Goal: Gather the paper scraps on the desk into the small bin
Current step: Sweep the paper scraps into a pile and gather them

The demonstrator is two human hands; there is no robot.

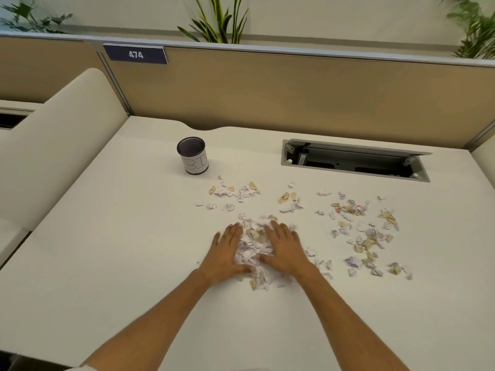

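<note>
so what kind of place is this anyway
Most likely an open-plan office workstation: a pale desk fenced by a partition panel, a numbered plate reading 474, and an open cable hatch set into the desktop.

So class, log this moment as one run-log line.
step: gathering | hands: left, right cupping scrap pile | bin: upright, far-left | loose scraps: right side | desk

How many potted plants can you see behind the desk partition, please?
3: one at the far left, one in the middle, one at the far right. Their pots are hidden by the partition.
</note>
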